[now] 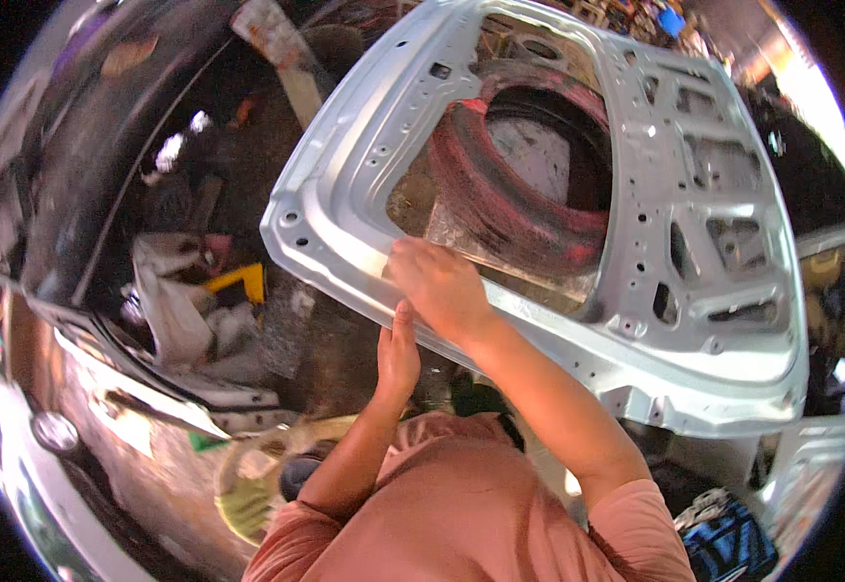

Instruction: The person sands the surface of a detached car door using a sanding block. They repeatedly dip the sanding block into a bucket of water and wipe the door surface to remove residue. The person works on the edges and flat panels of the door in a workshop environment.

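A silver-grey car tailgate panel (345, 209), with a large window opening and several cut-outs, lies tilted in front of me. My right hand (437, 286) is closed and pressed down on the frame's near-left corner, beside the opening. A thin tan edge shows by its fingertips, but what they hold is hidden. At the panel's near edge, just below, my left hand (399, 364) grips the rim with the thumb up; its other fingers are mostly out of sight.
Through the opening I see a dusty reddish-black tyre (529, 175) under the panel. To the left stands a dark car body (83, 126), with grey cloth (165, 301) and a yellow piece (240, 284) by it. A yellowish round tub (248, 485) is near my left elbow; a blue-black patterned item (728, 538) lies lower right.
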Motion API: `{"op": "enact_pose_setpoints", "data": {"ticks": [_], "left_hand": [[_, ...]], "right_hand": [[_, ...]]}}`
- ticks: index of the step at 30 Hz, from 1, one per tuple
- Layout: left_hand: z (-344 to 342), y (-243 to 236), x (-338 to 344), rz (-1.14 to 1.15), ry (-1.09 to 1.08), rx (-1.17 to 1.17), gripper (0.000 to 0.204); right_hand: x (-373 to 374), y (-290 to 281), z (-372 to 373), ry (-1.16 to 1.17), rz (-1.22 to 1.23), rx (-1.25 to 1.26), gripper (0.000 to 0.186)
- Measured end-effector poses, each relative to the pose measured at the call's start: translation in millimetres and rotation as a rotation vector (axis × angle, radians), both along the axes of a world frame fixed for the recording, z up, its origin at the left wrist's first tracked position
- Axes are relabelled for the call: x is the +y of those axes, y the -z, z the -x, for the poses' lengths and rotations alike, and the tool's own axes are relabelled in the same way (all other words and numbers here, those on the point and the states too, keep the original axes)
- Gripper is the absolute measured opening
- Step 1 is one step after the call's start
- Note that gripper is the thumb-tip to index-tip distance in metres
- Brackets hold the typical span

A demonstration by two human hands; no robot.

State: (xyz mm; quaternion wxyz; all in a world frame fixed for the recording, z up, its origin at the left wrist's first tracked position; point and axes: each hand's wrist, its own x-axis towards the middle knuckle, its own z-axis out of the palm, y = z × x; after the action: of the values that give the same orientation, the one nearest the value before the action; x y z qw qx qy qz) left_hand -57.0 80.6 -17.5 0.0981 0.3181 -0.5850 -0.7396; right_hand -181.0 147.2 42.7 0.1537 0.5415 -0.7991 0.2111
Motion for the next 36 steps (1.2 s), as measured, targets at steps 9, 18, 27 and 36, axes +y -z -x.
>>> {"op": "enact_pose_setpoints", "data": {"ticks": [9, 18, 27, 36], "left_hand": [[-3, 20, -11, -0.115, -0.076, -0.054, 0.076], [-6, 33, -4, -0.138, -0.089, -0.069, 0.091], [-3, 13, -6, -0.165, 0.026, 0.064, 0.077], [-5, 20, -2, -0.170, -0.079, -0.050, 0.086]], "right_hand": [[83, 17, -25, 0.150, -0.018, -0.075, 0.046], [253, -19, -56, 0.365, -0.448, 0.091, 0.053], [-19, 23, -8, 0.210, -0.082, -0.005, 0.045], [175, 3, -31, 0.256, -0.344, -0.029, 0.055]]}}
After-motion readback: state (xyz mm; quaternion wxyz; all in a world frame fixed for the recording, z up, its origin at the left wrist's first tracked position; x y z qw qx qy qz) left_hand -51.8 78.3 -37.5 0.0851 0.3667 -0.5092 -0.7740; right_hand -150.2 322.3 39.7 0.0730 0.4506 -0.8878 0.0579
